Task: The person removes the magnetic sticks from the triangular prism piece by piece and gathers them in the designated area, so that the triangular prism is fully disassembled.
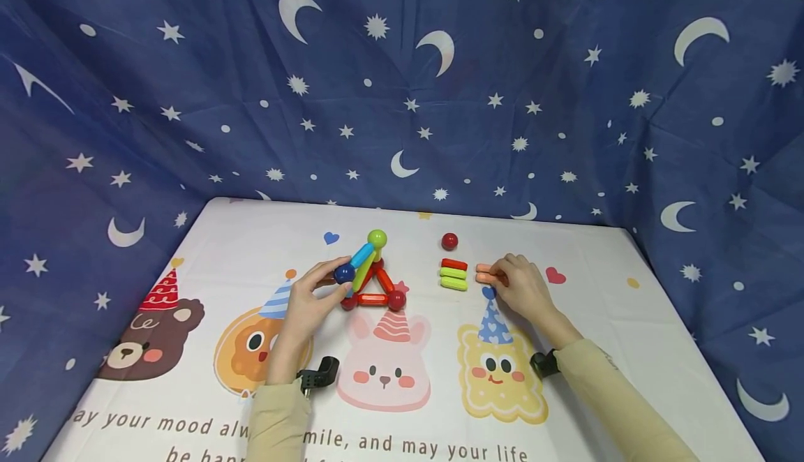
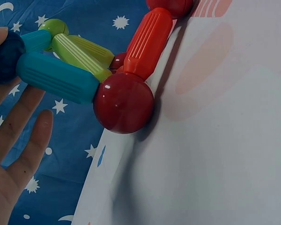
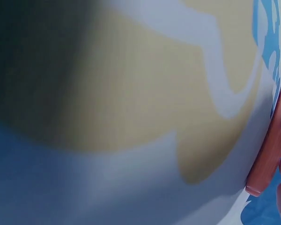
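A frame of magnetic rods and balls [image 1: 373, 299] stands on the table, with red rods and red balls at its base. A light green ball [image 1: 377, 239] tops it. My left hand [image 1: 314, 298] holds its dark blue ball [image 1: 344, 273] between thumb and fingers. In the left wrist view, a blue rod [image 2: 58, 77] runs from this ball to a red ball [image 2: 123, 103]. My right hand [image 1: 521, 286] pinches at two peach-orange rods [image 1: 482, 278], covering their right ends. The right wrist view shows fingertips against one orange rod [image 3: 267, 150].
Between the hands lie a red rod [image 1: 454, 264] and two light green rods [image 1: 453, 284]. A loose red ball [image 1: 449, 241] sits behind them. The white printed tablecloth [image 1: 584, 294] reaches back to a dark blue star-and-moon curtain [image 1: 402, 99].
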### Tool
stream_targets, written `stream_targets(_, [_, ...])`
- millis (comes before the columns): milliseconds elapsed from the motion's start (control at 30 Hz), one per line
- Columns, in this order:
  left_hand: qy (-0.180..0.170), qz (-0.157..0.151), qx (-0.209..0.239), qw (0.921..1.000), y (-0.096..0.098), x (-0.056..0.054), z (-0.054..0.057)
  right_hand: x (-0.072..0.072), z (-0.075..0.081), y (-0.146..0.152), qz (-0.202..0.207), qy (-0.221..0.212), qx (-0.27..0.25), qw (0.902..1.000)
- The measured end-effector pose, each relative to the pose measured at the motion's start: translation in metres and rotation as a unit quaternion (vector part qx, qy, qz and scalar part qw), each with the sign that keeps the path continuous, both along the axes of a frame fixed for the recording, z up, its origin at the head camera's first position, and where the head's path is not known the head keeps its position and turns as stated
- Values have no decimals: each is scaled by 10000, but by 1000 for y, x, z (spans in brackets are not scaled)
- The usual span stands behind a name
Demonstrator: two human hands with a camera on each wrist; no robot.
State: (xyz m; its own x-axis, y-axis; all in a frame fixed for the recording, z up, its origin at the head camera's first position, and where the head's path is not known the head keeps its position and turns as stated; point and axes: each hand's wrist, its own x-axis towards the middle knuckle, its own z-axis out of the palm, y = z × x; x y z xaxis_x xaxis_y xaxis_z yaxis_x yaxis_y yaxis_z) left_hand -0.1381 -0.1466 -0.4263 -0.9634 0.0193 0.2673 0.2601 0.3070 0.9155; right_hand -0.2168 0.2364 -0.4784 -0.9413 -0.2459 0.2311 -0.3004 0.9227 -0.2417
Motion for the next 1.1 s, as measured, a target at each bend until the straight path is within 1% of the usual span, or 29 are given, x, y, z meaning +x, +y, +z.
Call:
stream_targets(233, [-38, 0, -12, 10000, 1, 0, 0, 2, 2, 3, -350, -271, -260, 9987])
stream_targets(500, [-55, -28, 63, 10000, 1, 0, 0, 4, 6, 5, -260, -52, -648, 9975])
stream_targets(633, [-61, -24, 44, 10000, 1, 0, 0, 4, 9, 3, -399, -254, -905, 9948])
stream_targets(833, [-19, -15, -21, 10000, 1, 0, 2, 4, 18, -6, -614, -620, -1366, 9868])
stream_targets(967, [14, -26, -25, 10000, 1, 1, 3, 2, 26, -15, -585, -653, -1613, 9830])
stream_targets(1100, [5, -23, -61, 10000, 1, 1, 3, -1, 33, -26, -371, -451, -1853, 9809])
